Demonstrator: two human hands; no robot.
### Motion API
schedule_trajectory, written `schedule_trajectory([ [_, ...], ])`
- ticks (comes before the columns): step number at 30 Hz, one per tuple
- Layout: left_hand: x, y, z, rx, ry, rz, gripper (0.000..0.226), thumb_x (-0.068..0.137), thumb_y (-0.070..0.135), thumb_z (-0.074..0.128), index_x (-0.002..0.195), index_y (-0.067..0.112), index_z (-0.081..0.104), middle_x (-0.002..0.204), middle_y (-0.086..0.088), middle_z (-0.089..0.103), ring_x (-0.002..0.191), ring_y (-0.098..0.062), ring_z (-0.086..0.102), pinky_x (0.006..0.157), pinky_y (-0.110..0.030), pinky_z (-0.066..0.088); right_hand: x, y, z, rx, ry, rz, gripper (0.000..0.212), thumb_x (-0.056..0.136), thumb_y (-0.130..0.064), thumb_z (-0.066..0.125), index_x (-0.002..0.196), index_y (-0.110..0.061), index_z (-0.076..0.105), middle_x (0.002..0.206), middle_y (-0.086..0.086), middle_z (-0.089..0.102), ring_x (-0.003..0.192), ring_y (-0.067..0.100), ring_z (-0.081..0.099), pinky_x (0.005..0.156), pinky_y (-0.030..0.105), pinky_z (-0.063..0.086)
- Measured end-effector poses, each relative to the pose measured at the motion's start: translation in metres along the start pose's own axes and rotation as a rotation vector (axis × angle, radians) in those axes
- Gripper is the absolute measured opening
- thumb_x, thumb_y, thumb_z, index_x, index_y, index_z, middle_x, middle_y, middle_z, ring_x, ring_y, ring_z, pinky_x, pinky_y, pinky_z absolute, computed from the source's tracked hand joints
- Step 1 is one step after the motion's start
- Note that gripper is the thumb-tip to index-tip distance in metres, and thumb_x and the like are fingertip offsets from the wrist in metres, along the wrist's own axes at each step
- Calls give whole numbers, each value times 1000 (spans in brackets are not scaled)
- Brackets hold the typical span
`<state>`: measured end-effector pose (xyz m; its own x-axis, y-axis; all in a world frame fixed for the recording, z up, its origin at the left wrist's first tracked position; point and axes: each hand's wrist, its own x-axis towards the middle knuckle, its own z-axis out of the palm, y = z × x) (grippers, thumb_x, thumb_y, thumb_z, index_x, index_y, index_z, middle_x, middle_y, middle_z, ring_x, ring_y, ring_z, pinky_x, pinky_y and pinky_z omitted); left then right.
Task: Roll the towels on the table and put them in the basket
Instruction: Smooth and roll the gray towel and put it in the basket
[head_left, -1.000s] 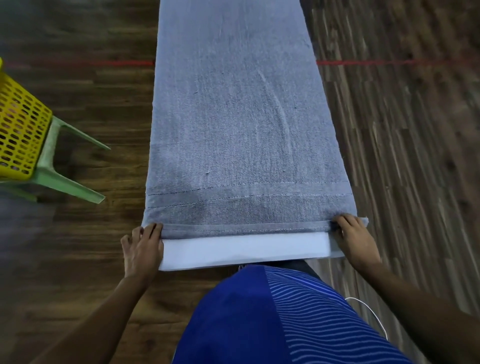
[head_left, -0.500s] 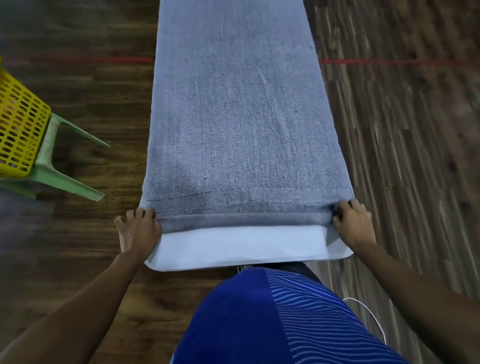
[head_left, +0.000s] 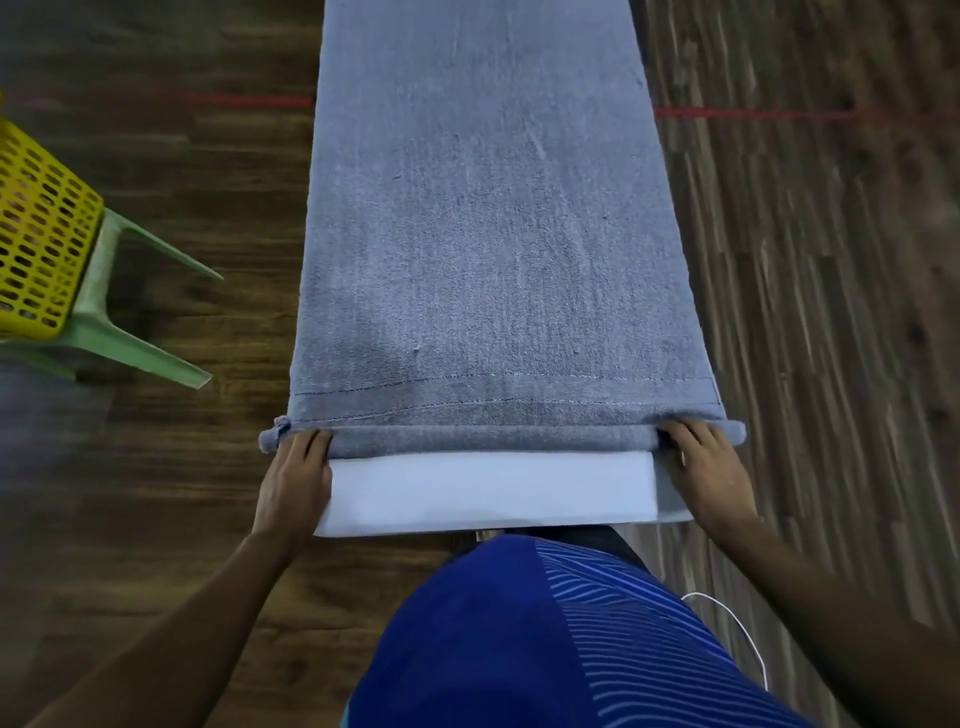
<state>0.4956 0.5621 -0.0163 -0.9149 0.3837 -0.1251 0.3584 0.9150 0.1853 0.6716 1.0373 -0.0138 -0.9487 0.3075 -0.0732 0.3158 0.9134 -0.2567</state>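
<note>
Standing over a dark wood-plank floor (head_left: 831, 312) and looking down along a grey towel (head_left: 483, 234) that is lying flat and lengthwise, stretching far beyond the fingers to the top of the view. Holding its near end, turned up into a thin roll (head_left: 488, 439) that is running crosswise from one set of fingers to the other and poking out a little past each. Showing a bare strip of white worktop (head_left: 488, 488) just behind the fingers, between the two wrists. Wearing a blue striped shirt (head_left: 545, 639), well behind the fingers. Standing with a yellow perforated basket (head_left: 41, 234) well outside the left fingers, sitting on a green plastic stool (head_left: 130, 343), apart from the towel.

Gripping the roll's left end with the left hand (head_left: 296, 483), fingers pressed together and curling over the fabric. Gripping the right end with the right hand (head_left: 711, 467), fingers slightly spread and bending over the roll.

Crossing the floor far beyond the fingers, a red line (head_left: 753, 113); trailing behind the right wrist, a thin white cable (head_left: 737, 629).
</note>
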Motion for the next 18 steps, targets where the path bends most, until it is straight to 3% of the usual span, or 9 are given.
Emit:
schedule_trajectory([
  [3,8,2,-10,-53,28,-55,22,84,6,50,99,0,64,98,-18,64,91,-38,58,72,-49,52,9,-3,-8,2,-31,13,17,82,-7,63,99,-7,68,96,12,68,88,35,59,75,44,47],
  [5,10,6,-17,-43,1,-101,16,85,11,47,90,5,62,89,-14,64,85,-35,56,66,-45,49,11,-3,-15,-24,-115,3,33,82,-27,45,94,-9,70,91,10,70,85,35,61,72,43,49],
  [7,12,7,-22,-35,-44,-127,6,87,12,52,88,10,57,86,-10,62,82,-32,56,64,-42,46,16,-2,-18,-23,-180,60,41,82,-33,38,95,-12,71,93,9,70,87,34,61,76,44,46],
  [10,22,1,-24,-19,-80,-98,10,89,17,48,93,12,55,86,-9,62,80,-33,57,67,-42,45,29,-3,-18,-32,-211,170,27,90,-25,46,101,-15,67,104,10,68,98,32,58,84,43,37],
  [13,35,-1,-22,41,-7,-146,16,89,12,54,105,10,57,98,-14,58,91,-37,53,80,-50,41,42,-3,-18,-77,-49,196,17,85,-15,62,101,-11,62,103,14,57,98,35,50,82,45,33],
  [15,37,0,-19,52,74,-141,18,84,5,58,101,8,57,100,-15,54,94,-38,48,82,-52,38,43,-3,-15,-86,43,146,13,81,-5,63,94,-7,61,94,16,53,88,37,50,73,46,36],
  [18,32,2,-11,-68,85,-53,23,77,-12,57,94,3,58,95,-15,55,87,-37,48,73,-50,43,33,-4,-7,-4,22,25,20,75,8,59,91,-3,61,90,14,52,83,36,50,68,46,43],
])
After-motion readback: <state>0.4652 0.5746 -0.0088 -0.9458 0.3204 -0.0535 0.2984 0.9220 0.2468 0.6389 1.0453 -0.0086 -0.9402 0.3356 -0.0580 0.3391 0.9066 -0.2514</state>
